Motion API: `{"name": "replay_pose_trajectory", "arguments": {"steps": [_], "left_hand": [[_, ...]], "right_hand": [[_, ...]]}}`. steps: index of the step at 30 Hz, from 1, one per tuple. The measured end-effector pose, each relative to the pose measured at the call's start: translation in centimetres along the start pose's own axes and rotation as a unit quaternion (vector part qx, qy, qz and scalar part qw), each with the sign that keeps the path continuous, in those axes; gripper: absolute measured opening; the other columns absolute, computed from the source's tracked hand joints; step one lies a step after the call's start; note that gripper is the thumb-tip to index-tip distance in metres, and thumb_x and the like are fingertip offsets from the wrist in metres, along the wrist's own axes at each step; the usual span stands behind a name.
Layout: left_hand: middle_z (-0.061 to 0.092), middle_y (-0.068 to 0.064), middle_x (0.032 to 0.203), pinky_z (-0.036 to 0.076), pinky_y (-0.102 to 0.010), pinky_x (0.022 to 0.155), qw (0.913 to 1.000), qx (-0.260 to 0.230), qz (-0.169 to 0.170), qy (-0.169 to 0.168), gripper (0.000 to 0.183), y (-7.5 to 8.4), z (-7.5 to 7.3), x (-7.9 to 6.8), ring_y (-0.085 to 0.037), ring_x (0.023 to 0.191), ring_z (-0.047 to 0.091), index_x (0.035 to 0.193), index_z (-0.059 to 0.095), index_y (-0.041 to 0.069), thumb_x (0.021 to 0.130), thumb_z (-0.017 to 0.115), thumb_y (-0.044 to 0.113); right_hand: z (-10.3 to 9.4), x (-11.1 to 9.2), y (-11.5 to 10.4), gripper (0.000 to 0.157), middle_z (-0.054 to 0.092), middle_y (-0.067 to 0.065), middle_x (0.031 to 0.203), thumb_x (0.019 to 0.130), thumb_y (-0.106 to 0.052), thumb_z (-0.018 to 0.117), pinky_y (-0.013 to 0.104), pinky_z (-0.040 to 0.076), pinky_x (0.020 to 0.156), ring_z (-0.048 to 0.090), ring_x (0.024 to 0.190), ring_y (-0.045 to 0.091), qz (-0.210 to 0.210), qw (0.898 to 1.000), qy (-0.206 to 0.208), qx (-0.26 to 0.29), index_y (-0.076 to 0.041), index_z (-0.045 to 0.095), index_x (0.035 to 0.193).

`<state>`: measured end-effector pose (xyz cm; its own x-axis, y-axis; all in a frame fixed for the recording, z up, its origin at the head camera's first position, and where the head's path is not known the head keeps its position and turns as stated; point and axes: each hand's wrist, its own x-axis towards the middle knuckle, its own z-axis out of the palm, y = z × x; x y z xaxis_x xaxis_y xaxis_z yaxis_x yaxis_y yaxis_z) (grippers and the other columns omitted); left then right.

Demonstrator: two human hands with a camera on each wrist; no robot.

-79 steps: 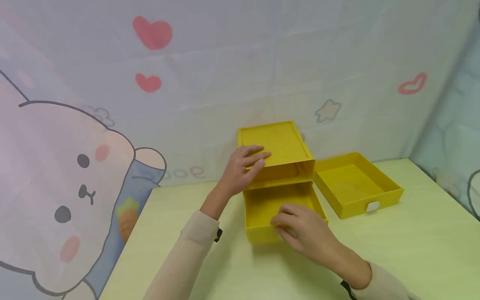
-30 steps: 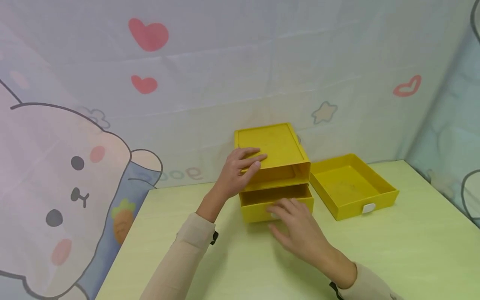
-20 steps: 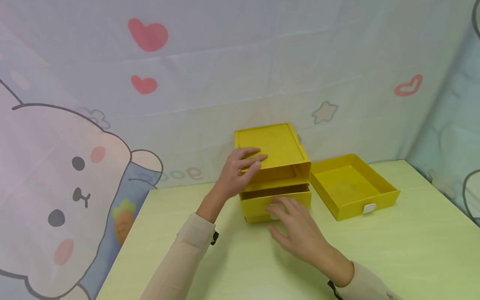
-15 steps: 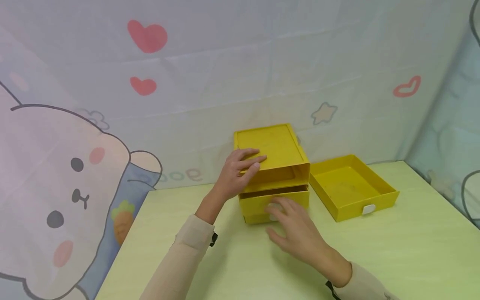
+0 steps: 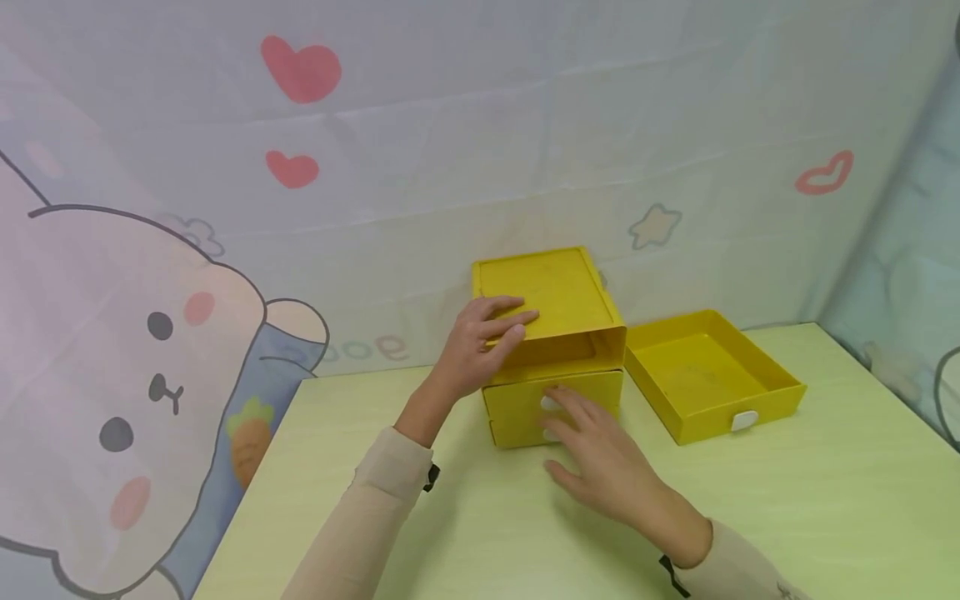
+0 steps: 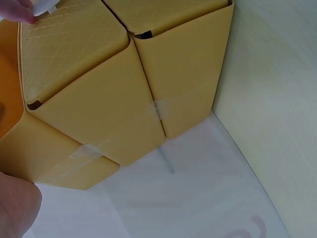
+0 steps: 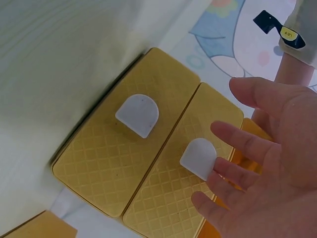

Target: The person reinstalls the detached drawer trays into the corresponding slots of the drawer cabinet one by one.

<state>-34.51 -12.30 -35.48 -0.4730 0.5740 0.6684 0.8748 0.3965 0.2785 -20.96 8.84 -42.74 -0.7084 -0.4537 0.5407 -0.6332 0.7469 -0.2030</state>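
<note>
A yellow cabinet (image 5: 555,287) stands by the wall, its top slot hollow and dark inside. Below that slot, the middle drawer front (image 5: 517,397) and the bottom drawer front (image 5: 517,433) sit flush with the frame. My left hand (image 5: 480,340) rests on the cabinet's top near the front left corner, fingers extended. With fingers spread, my right hand (image 5: 606,454) is at the middle drawer's front; in the right wrist view its fingertips are right at the white tab handle (image 7: 199,157). The bottom drawer has another white tab (image 7: 138,115).
A removed yellow drawer (image 5: 701,371) with its own white tab lies on the table (image 5: 825,483) to the cabinet's right. A printed cloth (image 5: 450,150) hangs behind. Clear tape (image 6: 89,151) crosses the cabinet's side in the left wrist view.
The lower drawers, pulled out earlier, have slid back into the cabinet, the bottom one first and then the middle one. My right hand moved forward with them; the left stayed on top.
</note>
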Motion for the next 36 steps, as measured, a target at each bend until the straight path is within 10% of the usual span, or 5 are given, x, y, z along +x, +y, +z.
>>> {"name": "replay_pose_trajectory", "arguments": {"steps": [15, 25, 36], "left_hand": [[0.063, -0.015, 0.146, 0.04, -0.056, 0.116, 1.0, -0.002, -0.007, -0.003, 0.035, 0.1, 0.2, -0.1, -0.035, 0.136, 0.054, 0.137, 0.074, 0.012, 0.111, 0.057, 0.028], [0.063, -0.016, 0.146, 0.04, -0.056, 0.116, 1.0, -0.007, -0.003, 0.0, 0.053, 0.0, 0.1, -0.1, -0.036, 0.136, 0.053, 0.136, 0.074, 0.011, 0.114, 0.045, 0.048], [0.064, -0.015, 0.144, 0.038, -0.055, 0.116, 0.9999, -0.012, -0.005, 0.008, 0.032, 0.1, 0.3, -0.1, -0.035, 0.134, 0.054, 0.135, 0.075, 0.011, 0.107, 0.062, 0.018]], "right_hand": [[-0.3, 0.0, 0.1, 0.039, 0.051, 0.02, 0.158, 0.089, -0.022, 0.087, 0.061, 0.045, 0.114, 0.046, 0.148, 0.043, 0.0, 1.0, -0.016, 0.004, -0.003, 0.074, 0.121], [-0.7, -0.1, 0.6, 0.036, 0.05, 0.019, 0.16, 0.091, -0.022, 0.086, 0.065, 0.044, 0.112, 0.044, 0.15, 0.044, 0.002, 0.999, -0.024, 0.025, -0.007, 0.074, 0.122], [-2.2, -2.2, 3.4, 0.03, 0.058, 0.012, 0.149, 0.09, -0.019, 0.086, 0.063, 0.045, 0.106, 0.056, 0.133, 0.037, -0.026, 0.999, 0.026, 0.029, -0.019, 0.077, 0.12]]}}
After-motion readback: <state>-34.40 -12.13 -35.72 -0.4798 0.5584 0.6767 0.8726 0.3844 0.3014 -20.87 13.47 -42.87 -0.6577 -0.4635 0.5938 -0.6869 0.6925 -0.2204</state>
